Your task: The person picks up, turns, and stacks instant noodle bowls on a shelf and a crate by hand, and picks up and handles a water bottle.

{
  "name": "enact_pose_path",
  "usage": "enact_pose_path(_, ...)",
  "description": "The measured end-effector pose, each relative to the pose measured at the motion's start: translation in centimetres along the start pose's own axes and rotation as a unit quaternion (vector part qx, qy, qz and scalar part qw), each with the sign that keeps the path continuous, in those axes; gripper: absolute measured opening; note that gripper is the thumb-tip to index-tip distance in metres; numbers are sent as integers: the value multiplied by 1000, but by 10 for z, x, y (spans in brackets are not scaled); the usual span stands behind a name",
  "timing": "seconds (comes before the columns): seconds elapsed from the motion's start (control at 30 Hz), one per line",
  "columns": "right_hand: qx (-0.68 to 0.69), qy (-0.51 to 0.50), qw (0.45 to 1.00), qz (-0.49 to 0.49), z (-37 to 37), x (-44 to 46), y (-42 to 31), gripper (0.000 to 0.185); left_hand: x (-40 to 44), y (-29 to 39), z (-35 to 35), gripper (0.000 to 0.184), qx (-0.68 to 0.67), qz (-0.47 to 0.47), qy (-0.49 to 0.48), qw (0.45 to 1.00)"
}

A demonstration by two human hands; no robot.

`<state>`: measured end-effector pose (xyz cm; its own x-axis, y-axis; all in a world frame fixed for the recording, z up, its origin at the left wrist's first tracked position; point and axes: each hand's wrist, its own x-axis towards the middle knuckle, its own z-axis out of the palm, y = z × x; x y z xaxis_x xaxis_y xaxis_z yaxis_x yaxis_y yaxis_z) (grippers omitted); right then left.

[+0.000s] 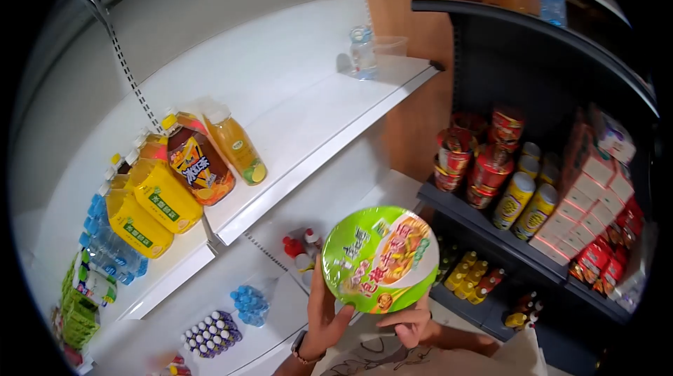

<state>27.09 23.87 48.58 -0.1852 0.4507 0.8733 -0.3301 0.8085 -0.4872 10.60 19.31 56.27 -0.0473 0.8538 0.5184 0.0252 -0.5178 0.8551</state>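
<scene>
A round instant noodle bowl with a green lid, printed with noodles and characters, is tilted up so its top faces me. Along the bowl's lower left side, my left hand grips it, thumb at the front edge and a watch on the wrist. My right hand is closed at the lower right rim, its index finger bent across below the lid; part of that hand is hidden behind the bowl. Just left of the bowl, small red-capped bottles sit on the lower shelf.
On the white upper shelf stand yellow drink bottles, an iced tea bottle and a glass jug. Dark shelving at right bears red noodle cups, yellow cans and stacked boxes. Purple bottles sit lower left.
</scene>
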Motion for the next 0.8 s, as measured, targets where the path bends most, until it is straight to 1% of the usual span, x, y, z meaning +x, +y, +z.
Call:
enact_pose_path(0.03,18,-34,999,-14,-6,11,16,28,14,5,0,81,23,0,-6,1000)
enact_pose_path(0.07,36,-69,997,-26,-12,22,32,30,29,9,1,81,39,5,9,999)
enact_pose_path(0.1,57,-62,995,-51,-10,41,47,31,44,12,4,81,54,10,26,998)
enact_pose_path(0.17,26,-82,993,-79,-19,83,66,30,81,20,10,79,97,25,70,993)
enact_pose_path(0.2,14,-87,992,-88,-21,103,74,30,102,34,15,76,85,11,70,994)
enact_pose_path(0.23,20,-87,992,-90,-21,120,83,31,121,39,17,73,88,-16,95,991)
enact_pose_path(0.27,51,-82,992,-85,-19,134,95,28,138,41,17,71,91,-40,118,988)
enact_pose_path(0.33,96,-80,990,-64,-19,158,115,24,173,30,4,69,98,-46,126,986)
enact_pose_path(0.37,121,-78,989,-22,-22,171,117,20,188,22,-2,67,98,-47,129,986)
enact_pose_path(0.43,124,-138,981,49,-33,194,131,19,210,14,-4,63,137,-74,190,969)
enact_pose_path(0.47,93,-160,982,40,-37,204,139,20,217,10,-4,62,155,-85,219,960)
enact_pose_path(0.5,61,-182,981,29,-40,214,148,23,221,9,0,61,138,-85,236,958)
enact_pose_path(0.57,-61,-205,974,-73,-45,226,161,34,220,1,7,61,131,-45,268,953)
enact_pose_path(0.6,-110,-215,967,-79,-46,232,168,39,219,-4,10,61,129,-24,284,950)
enact_pose_path(0.67,-207,-225,948,-94,-43,243,182,51,222,-13,15,60,196,-33,254,947)
enact_pose_path(0.7,-217,-251,940,-73,-41,250,193,62,226,-18,17,60,226,-45,238,943)
enact_pose_path(0.73,-223,-255,938,-79,-38,258,203,62,231,-24,19,60,254,-58,224,939)
enact_pose_path(0.77,-229,-261,934,-84,-34,265,213,62,236,-27,22,59,234,-63,234,942)
enact_pose_path(0.8,-235,-266,930,-91,-30,272,221,62,239,-33,20,58,243,-70,236,938)
